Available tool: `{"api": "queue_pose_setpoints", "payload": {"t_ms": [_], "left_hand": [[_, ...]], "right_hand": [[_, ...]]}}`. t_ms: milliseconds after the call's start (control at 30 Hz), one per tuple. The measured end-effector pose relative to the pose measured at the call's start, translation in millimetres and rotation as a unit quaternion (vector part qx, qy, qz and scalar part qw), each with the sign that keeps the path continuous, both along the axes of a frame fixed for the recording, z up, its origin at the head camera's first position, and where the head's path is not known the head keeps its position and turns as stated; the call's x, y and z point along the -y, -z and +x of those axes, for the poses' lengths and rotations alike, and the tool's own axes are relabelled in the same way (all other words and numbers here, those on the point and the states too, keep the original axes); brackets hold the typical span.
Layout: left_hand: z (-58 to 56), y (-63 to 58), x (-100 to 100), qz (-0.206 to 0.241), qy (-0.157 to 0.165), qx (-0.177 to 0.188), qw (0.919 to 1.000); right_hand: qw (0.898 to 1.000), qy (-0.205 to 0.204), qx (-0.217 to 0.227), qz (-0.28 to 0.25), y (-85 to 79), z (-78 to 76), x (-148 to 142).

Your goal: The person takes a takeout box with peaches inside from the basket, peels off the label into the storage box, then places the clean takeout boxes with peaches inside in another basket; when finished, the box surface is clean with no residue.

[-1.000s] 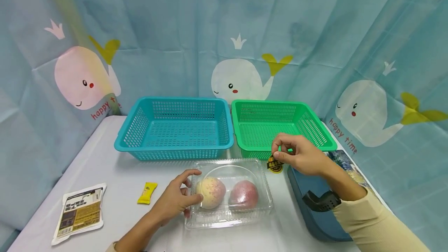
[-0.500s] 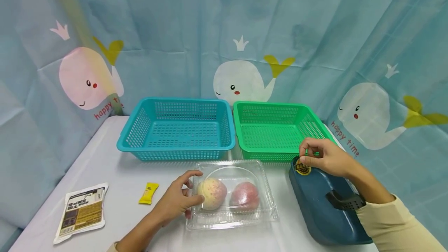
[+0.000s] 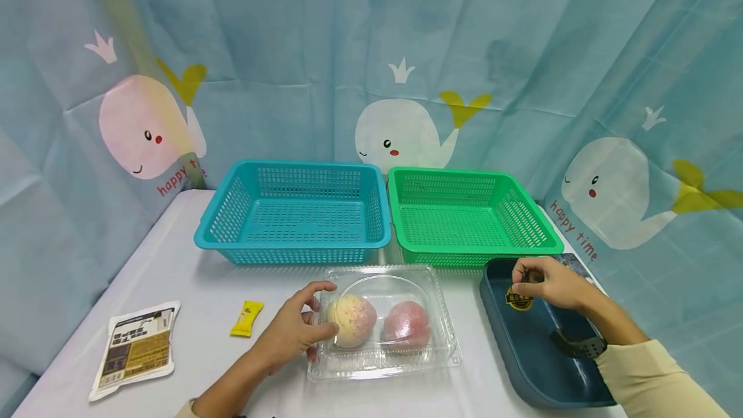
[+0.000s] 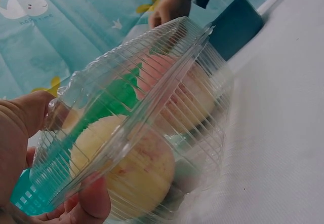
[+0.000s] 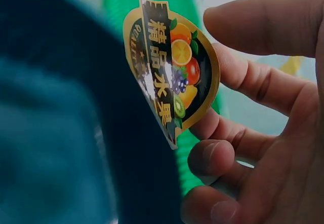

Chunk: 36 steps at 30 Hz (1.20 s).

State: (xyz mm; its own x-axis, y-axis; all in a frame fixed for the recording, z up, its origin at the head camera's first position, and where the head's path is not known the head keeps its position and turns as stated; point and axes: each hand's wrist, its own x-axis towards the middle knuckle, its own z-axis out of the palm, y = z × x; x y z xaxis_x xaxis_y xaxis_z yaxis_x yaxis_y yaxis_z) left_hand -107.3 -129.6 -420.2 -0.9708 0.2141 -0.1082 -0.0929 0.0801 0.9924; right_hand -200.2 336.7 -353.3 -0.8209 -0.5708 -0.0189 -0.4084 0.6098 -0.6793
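Observation:
My left hand (image 3: 295, 326) grips the left end of a clear plastic clamshell box (image 3: 395, 363) on the table, its thumb and fingers spread over the corners. Two peaches lie inside, a pale yellow and pink peach (image 3: 351, 320) at left and a pinker peach (image 3: 406, 325) at right. My right hand (image 3: 554, 284) is over a dark blue bin (image 3: 499, 328), with a round black and gold fruit sticker (image 5: 177, 77) at its thumb and forefinger. Printed fruit and gold lettering show on the sticker, which hangs beside the bin's wall in the right wrist view.
A blue basket (image 3: 290, 257) and a green basket (image 3: 476, 259) stand side by side at the back. On the left lie a small yellow packet (image 3: 246, 318) and a white and brown pouch (image 3: 136, 350). A patterned curtain (image 3: 302, 50) hangs behind the table.
My right hand has carried the sticker rightward from beside the clamshell box to over the dark blue bin, and lower. My left hand has stayed on the box.

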Motion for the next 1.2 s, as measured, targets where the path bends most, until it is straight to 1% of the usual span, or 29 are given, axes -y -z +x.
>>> {"api": "queue_pose_setpoints", "payload": {"t_ms": [167,400,633,767,867,1033,1100,1200], "left_hand": [[0.1,0.2,0.6,0.001,0.001,0.000,1.0000],[-0.2,1.1,0.4,-0.003,0.003,-0.001,1.0000],[-0.8,3.0,1.3,-0.008,0.000,0.001,1.0000],[-0.1,5.1,1.9,-0.005,0.004,0.003,1.0000],[0.2,5.8,1.8,-0.001,0.007,0.004,1.0000],[-0.5,4.5,1.4,0.001,0.006,0.008,1.0000],[-0.7,3.7,1.3,0.004,0.006,0.007,0.9999],[-0.5,3.1,1.5,0.007,0.006,0.006,0.9999]], "right_hand": [[1.000,-0.010,0.018,0.001,19.8,-6.2,-10.0],[0.999,-0.030,0.023,0.013,44.4,-13.6,-21.2],[0.997,-0.059,0.041,-0.004,61.1,-16.9,-26.1],[0.998,-0.064,0.025,0.012,71.1,-15.2,-27.6],[0.998,-0.056,-0.011,0.037,76.3,-12.6,-27.6],[0.993,-0.033,-0.072,0.087,77.7,-6.6,-25.9],[0.991,-0.026,-0.082,0.104,76.9,-4.8,-25.5],[0.989,-0.019,-0.086,0.115,75.8,-3.8,-26.1]]}}
